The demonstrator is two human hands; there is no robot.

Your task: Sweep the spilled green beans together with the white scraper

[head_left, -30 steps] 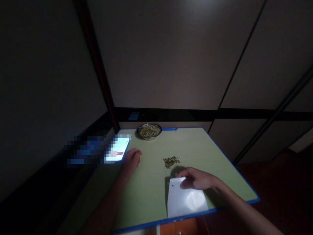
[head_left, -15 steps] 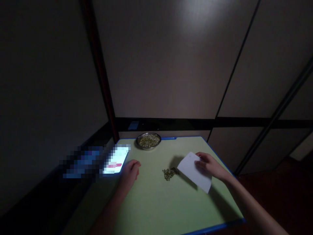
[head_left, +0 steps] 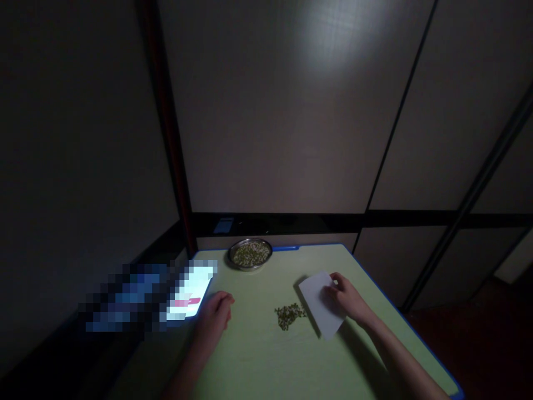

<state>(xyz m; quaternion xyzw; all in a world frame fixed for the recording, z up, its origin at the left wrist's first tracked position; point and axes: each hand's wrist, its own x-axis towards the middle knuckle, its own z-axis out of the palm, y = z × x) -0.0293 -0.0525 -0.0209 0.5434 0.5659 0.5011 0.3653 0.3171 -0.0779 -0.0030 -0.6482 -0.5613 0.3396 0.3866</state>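
Note:
My right hand [head_left: 347, 299] pinches a folded-looking white sheet of paper [head_left: 321, 305] near its right edge. The paper is tilted, its left edge close to a small pile of green and pale beans or seeds [head_left: 288, 316] on the light green table [head_left: 258, 355]. On the left, my left hand [head_left: 217, 311] rests with its fingers curled in, beside a bright phone screen [head_left: 189, 291]; whether anything is inside the fingers is hidden. Behind the pile, a round steel dish [head_left: 235, 264] holds many more such seeds.
A blue strip [head_left: 285, 248] runs along the table's far edge. Wardrobe-like panels [head_left: 275, 122] rise right behind it. Left of the phone, a blurred dark blue reflection [head_left: 129, 294] shows on a dark surface. The room is dim.
The paper has turned lower and flatter in my right hand, uncovering more of the seed pile, which looks larger. My left hand stays curled by the phone. The view has tilted up slightly.

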